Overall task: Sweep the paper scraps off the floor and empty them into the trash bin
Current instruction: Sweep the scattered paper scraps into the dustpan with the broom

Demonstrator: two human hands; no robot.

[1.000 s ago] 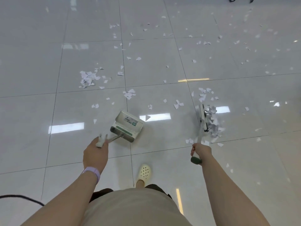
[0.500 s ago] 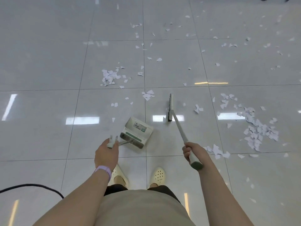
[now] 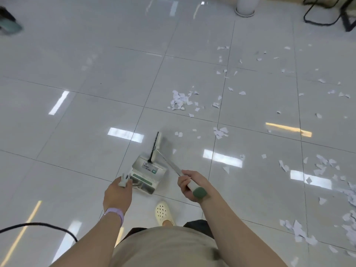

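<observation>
Left hand [image 3: 117, 195]: grips one grey-green plastic dustpan [image 3: 148, 173] handle.
Right hand [image 3: 190, 185]: fist around one green-capped white broom [image 3: 157, 144].
White paper scraps [image 3: 180, 100]: too many to count.

light: bright, even, from overhead
glare: white streaks on the floor [image 3: 81, 78] tiles around both hands
blur: smeared far corners, left especially

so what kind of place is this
Probably an office or similar indoor hall: glossy large floor tiles mirroring ceiling strip lights, black metal furniture legs at the far right, and a white column base beside them.
</observation>
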